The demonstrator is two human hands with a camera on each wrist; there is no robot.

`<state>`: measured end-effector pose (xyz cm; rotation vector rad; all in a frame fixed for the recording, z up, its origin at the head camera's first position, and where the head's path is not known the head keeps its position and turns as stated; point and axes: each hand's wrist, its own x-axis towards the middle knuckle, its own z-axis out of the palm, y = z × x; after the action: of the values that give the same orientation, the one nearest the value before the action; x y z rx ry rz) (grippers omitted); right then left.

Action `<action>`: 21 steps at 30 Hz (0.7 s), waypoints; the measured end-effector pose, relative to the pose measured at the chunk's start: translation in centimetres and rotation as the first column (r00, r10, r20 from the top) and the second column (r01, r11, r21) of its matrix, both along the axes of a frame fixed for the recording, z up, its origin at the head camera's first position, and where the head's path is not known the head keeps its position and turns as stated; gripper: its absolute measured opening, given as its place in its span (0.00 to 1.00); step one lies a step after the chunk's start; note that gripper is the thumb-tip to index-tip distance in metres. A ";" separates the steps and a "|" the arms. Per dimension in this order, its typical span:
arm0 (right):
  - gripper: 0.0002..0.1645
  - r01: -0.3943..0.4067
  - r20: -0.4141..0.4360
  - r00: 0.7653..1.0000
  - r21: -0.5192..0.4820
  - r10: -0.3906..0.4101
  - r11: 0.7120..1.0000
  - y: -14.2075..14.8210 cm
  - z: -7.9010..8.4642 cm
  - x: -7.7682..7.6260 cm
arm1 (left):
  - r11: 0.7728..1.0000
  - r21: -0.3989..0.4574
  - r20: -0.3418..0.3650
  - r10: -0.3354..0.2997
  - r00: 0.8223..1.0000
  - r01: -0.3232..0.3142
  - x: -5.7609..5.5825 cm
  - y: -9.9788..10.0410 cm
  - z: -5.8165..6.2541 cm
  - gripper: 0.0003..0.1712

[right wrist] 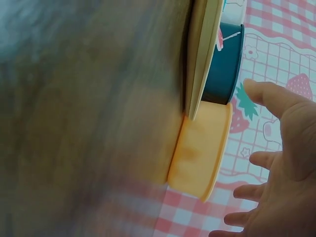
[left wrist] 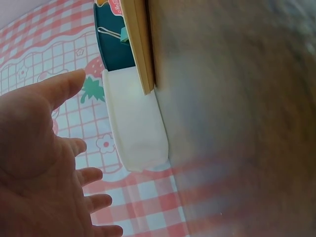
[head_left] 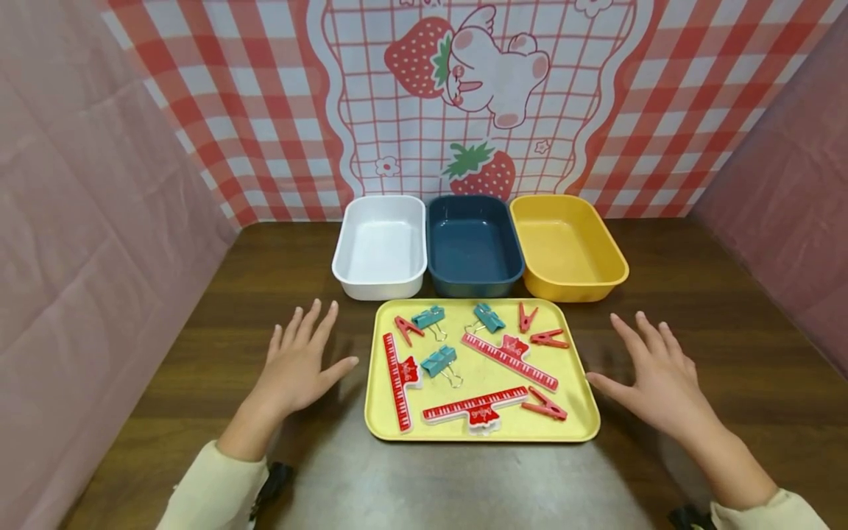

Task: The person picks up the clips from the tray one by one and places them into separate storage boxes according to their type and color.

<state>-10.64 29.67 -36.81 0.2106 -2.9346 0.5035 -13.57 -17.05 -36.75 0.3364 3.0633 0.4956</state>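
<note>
A pale-yellow tray [head_left: 386,421] of clips lies between your left hand [head_left: 294,372] and right hand [head_left: 665,383], before three bins

The tray holds four red clothespins [head_left: 555,412], three teal binder clips [head_left: 439,361] and three long red clips [head_left: 475,403] patterned like piano keys; just behind it, a white bin [head_left: 380,250], a navy bin [head_left: 475,254] and a yellow bin [head_left: 566,250] stand side by side. Your hands reach forward, fingers widely spread, thumbs turned inward, gripping nothing. Your left thumb is near the tray's edge; whether your right thumb touches the opposite edge cannot be told. Lettering on the long clips' red handles is too small to read
</note>
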 end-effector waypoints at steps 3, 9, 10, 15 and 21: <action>0.58 -0.003 0.006 1.000 -0.001 0.003 1.000 -0.1 0.0 -0.2 | 1.000 0.003 -0.002 0.003 1.000 -0.003 -0.1 0.1 0.0 0.51; 0.59 -0.011 0.013 1.000 -0.010 0.011 1.000 -0.5 0.1 -0.5 | 1.000 0.018 -0.003 0.005 1.000 -0.005 -0.3 0.5 0.1 0.52; 0.59 -0.013 0.011 1.000 -0.011 0.014 1.000 -0.6 0.1 -0.5 | 1.000 0.020 -0.005 0.003 1.000 -0.003 -0.4 0.6 0.1 0.52; 0.60 -0.022 0.011 1.000 -0.016 0.022 1.000 -1.1 0.3 -0.7 | 0.999 0.044 -0.020 -0.018 1.000 0.019 -0.5 0.8 0.2 0.53; 0.60 -0.032 0.003 0.999 -0.016 0.032 0.999 -1.7 0.4 -0.9 | 0.996 0.090 0.001 -0.014 1.000 0.014 -0.8 0.9 0.0 0.55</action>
<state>-11.58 27.97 -36.43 0.2553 -2.9339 0.5320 -14.38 -16.16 -36.77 0.3593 3.0413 0.6340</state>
